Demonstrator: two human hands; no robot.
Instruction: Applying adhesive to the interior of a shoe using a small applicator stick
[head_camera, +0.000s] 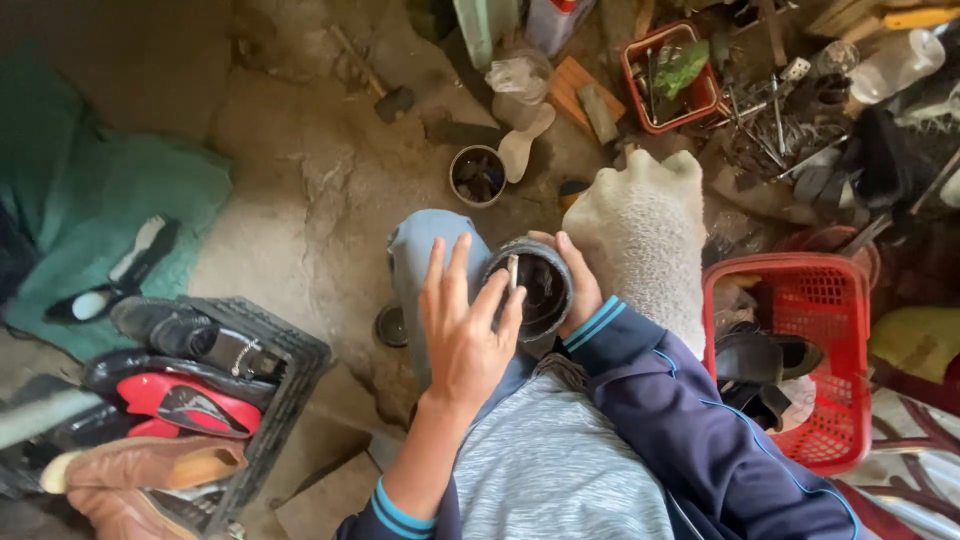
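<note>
Down at the middle of the view, a round dark tin (541, 290) sits just above the person's knee, its worn grey rim ringing a blackish, glossy mass that fills the inside. The right hand (578, 288) cups the tin from its far side, fingers wrapped about the wall and the thumb hooked over the upper rim, so the hand is clasping it. The left hand (463, 325) lies spread beside the tin, palm down, fingers long and loose, and a thin pale stick (513, 272) stands pinched between two of them right at the tin's near rim; whether its tip touches the dark mass cannot be told. Both arms wear navy sleeves with light blue cuffs. Just beyond the tin, touching the right hand's knuckles, lies a woolly off-white cloth (645, 235). To the right of the tin stands a red plastic basket (835, 300) with dark shoes in it. Well to the left of the tin, a black crate (285, 375) holds black, red and tan shoes. Further up from the tin, on the earthen floor, sits a small open can (478, 175).
</note>
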